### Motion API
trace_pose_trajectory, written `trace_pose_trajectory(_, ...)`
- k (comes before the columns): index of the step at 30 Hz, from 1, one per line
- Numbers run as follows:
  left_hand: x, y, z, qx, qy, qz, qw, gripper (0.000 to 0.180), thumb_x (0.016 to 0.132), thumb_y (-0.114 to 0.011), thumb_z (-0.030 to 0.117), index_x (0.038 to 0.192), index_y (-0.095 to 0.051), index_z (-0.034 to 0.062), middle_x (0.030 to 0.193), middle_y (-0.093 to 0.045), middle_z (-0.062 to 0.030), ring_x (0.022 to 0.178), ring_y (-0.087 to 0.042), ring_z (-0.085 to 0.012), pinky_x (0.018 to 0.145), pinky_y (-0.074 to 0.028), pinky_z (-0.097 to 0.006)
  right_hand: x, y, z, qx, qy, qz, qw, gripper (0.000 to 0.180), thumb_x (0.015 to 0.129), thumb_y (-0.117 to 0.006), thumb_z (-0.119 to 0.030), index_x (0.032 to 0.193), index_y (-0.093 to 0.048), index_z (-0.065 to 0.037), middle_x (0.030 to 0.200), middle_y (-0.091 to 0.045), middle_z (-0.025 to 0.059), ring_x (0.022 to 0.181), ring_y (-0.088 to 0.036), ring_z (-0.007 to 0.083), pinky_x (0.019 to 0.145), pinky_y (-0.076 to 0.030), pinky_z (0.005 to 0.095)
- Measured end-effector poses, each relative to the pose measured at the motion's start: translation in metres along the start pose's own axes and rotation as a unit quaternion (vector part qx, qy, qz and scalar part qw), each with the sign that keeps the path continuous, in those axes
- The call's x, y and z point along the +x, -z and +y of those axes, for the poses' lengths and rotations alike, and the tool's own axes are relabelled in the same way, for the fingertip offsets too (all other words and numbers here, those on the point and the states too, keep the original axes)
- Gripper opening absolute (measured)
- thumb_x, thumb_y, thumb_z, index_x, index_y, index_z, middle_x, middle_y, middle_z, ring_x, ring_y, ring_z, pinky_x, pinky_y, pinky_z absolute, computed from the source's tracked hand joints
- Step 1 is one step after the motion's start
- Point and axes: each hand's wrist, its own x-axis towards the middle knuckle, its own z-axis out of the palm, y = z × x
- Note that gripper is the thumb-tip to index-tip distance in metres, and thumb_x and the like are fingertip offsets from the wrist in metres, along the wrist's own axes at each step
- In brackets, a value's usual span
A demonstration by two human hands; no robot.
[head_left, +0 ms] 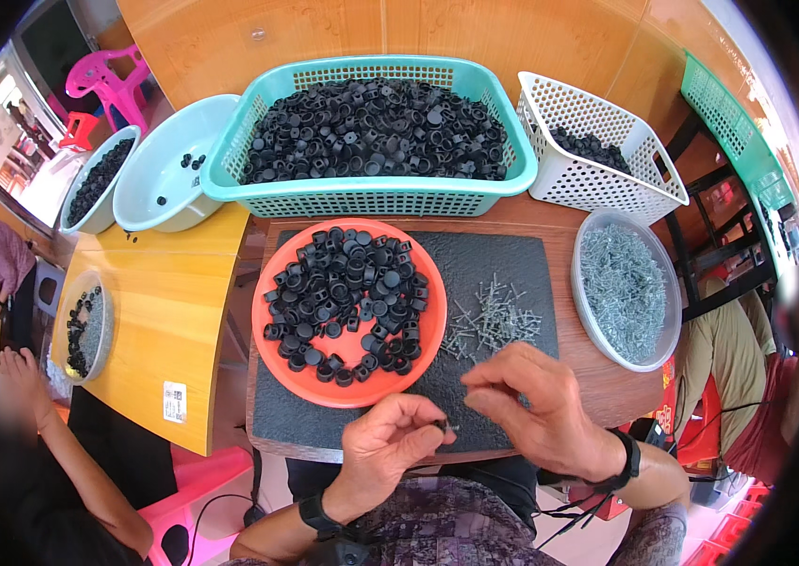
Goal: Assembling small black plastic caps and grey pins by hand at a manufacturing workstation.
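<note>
My left hand (pixel 388 441) pinches a small black plastic cap (pixel 441 426) with a metal nail tip sticking out, just over the near edge of the dark mat (pixel 503 259). My right hand (pixel 531 401) hovers beside it, its thumb and forefinger pinched together close to the cap; whether they hold a nail I cannot tell. An orange plate (pixel 428 330) full of black caps lies just beyond my left hand. A loose pile of small nails (pixel 494 319) rests on the mat ahead of my right hand.
A teal basket (pixel 371 198) heaped with black caps and a white basket (pixel 597 184) stand at the back. A clear round tub of nails (pixel 626 288) sits right. Left, a yellow table (pixel 164 311) bears pale bowls (pixel 168 165); another person's arm (pixel 50 424) reaches in.
</note>
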Motion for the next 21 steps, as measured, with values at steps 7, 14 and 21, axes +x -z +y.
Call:
trace_pose_trajectory(7, -0.010, 0.017, 0.002, -0.014, -0.014, -0.038, 0.999, 0.021, 0.082, -0.068, 0.007, 0.094, -0.057, -0.0059, 0.084, -0.062, -0.0127, 0.077, -0.065, -0.0185, 0.065, -0.054, -0.026, 0.037, -0.026, 0.017, -0.165, 0.187, -0.039, 0.968, 0.025, 0.063, -0.066, -0.002, 0.088, -0.064, -0.004, 0.073, -0.052, 0.0101, 0.071, -0.052, 0.0280, 0.058, -0.044, 0.0366)
trace_pose_trajectory(14, -0.010, 0.024, 0.002, -0.007, -0.020, -0.039, 0.999, 0.020, 0.081, -0.069, 0.007, 0.093, -0.058, -0.0056, 0.084, -0.062, -0.0133, 0.075, -0.065, -0.0183, 0.065, -0.053, -0.026, 0.045, -0.037, 0.018, -0.235, 0.214, -0.114, 0.941, 0.018, 0.059, -0.063, -0.001, 0.077, -0.061, -0.001, 0.074, -0.048, 0.0125, 0.074, -0.050, 0.0287, 0.058, -0.043, 0.0373)
trace_pose_trajectory(21, -0.011, 0.020, 0.003, -0.013, -0.025, -0.034, 0.999, 0.020, 0.082, -0.069, 0.008, 0.091, -0.057, -0.0062, 0.083, -0.061, -0.0130, 0.075, -0.064, -0.0183, 0.064, -0.053, -0.026, 0.042, -0.036, 0.024, -0.193, 0.217, -0.066, 0.955, 0.017, 0.059, -0.064, 0.001, 0.075, -0.058, -0.002, 0.079, -0.049, 0.0110, 0.076, -0.050, 0.0289, 0.063, -0.045, 0.0381)
